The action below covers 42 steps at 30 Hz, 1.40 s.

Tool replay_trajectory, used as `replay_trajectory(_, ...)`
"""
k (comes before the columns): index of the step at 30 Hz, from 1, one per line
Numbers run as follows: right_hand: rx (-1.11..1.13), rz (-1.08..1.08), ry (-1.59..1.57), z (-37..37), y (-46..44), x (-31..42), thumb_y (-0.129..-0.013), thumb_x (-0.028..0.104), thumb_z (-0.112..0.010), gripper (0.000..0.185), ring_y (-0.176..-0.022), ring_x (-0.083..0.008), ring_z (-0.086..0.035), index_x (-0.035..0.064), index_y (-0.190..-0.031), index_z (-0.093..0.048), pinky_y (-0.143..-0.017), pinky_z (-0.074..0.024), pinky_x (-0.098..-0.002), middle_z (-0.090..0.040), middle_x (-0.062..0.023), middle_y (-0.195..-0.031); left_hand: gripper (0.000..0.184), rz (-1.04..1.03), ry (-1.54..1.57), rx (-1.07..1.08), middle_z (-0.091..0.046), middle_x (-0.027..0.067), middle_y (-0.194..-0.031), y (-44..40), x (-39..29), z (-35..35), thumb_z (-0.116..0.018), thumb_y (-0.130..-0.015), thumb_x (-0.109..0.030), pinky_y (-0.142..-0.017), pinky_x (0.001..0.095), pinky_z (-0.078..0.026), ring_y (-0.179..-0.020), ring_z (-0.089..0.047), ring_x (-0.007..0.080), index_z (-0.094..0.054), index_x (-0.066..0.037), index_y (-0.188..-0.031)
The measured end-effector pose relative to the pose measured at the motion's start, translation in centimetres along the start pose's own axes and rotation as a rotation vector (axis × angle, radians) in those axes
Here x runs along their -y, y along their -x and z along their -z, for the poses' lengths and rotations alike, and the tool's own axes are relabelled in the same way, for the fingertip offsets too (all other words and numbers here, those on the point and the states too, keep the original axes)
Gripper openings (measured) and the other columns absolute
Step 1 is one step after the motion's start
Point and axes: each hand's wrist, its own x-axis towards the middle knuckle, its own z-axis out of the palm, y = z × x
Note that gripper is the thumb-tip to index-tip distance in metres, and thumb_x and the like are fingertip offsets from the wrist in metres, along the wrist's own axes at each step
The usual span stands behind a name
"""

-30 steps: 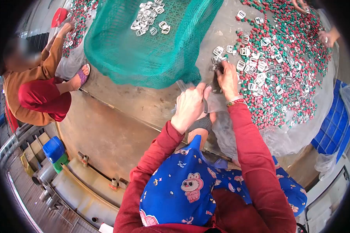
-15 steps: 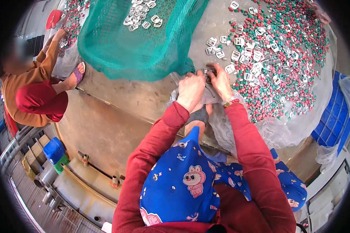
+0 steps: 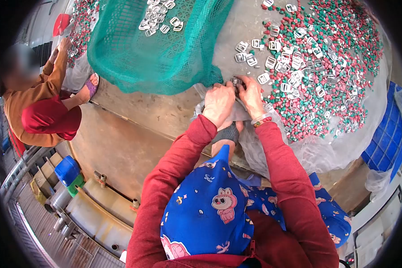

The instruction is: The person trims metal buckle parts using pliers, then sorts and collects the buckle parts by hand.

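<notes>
Both my hands meet just beyond my knee, over the worktop's near part. Between their fingertips is a small silver metal buckle [image 3: 236, 81]. My left hand [image 3: 219, 105] is closed, its fingers curled at the buckle's left side. From the right, my right hand [image 3: 252, 97] pinches the same buckle with thumb and fingers. The fingers hide much of it. Several loose silver buckles [image 3: 263, 78] lie just past my right hand, beside a spread of red and green pebble-like pieces [image 3: 299, 109] with more buckles mixed in.
A green mesh-lined basket [image 3: 152, 82] with several buckles inside stands ahead to the left. Clear plastic sheeting [image 3: 317, 154] lies under the pebble-like pieces. At left, a co-worker [image 3: 44, 105] crouches beside another pile. A blue crate [image 3: 382, 129] is at the right.
My right fingers have drawn closer around the buckle, with the hand slightly lower. My left hand stays nearly in place. The co-worker's hands have shifted a little, and the view has moved slightly.
</notes>
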Motion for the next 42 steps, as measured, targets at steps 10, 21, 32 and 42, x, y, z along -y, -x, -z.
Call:
replay_trajectory(10, 0.083, 0.062, -0.134, 1.1, 1.3, 1.5, -0.072, -0.007, -0.052, 0.035, -0.086, -0.0410, -0.054, 0.0020, -0.105, -0.057, -0.071, -0.0441, -0.0427, -0.049, -0.0210, -0.090, 0.015, -0.072, -0.011, 0.097, -0.063, 0.0177, -0.073, -1.4, 0.0, -1.2, -0.052, -0.081, -0.016, -0.058, 0.0405, -0.053, -0.070, -0.066, 0.0315, -0.054, -0.002, -0.087)
replay_trajectory(21, 0.018, 0.186, -0.007, 8.8, -4.0, 10.5, -0.075, 0.008, -0.060, 0.026, -0.078, -0.0397, -0.061, -0.0068, -0.096, -0.059, -0.067, -0.0487, -0.0443, -0.061, -0.0259, -0.085, 0.025, 0.249, 0.251, 0.198, -0.063, 0.0234, -0.072, 2.5, -0.2, 6.9, -0.049, -0.091, -0.027, -0.062, 0.0510, -0.049, -0.072, -0.062, 0.0416, -0.058, -0.004, -0.088)
replay_trajectory(32, 0.112, 0.208, 0.410, 7.2, -9.8, 1.7, -0.073, 0.008, -0.062, 0.035, -0.092, -0.0415, -0.058, -0.0019, -0.107, -0.058, -0.079, -0.0476, -0.0452, -0.059, -0.0235, -0.095, 0.024, 0.176, 0.373, 0.087, -0.061, 0.0231, -0.069, 2.8, 0.4, 6.7, -0.049, -0.093, -0.027, -0.057, 0.0514, -0.047, -0.068, -0.061, 0.0426, -0.055, -0.005, -0.087)
replay_trajectory(42, 0.196, -0.346, -0.339, 6.6, -5.9, 3.5, -0.086, 0.014, -0.058, 0.024, -0.060, -0.0196, -0.063, -0.0040, -0.101, -0.061, -0.053, -0.0486, -0.0281, -0.066, -0.0155, -0.078, 0.023, 0.121, 0.414, -0.101, -0.058, 0.0209, -0.063, 2.1, 0.2, 6.7, -0.051, -0.093, -0.026, -0.049, 0.0491, -0.045, -0.059, -0.058, 0.0413, -0.051, -0.004, -0.085)
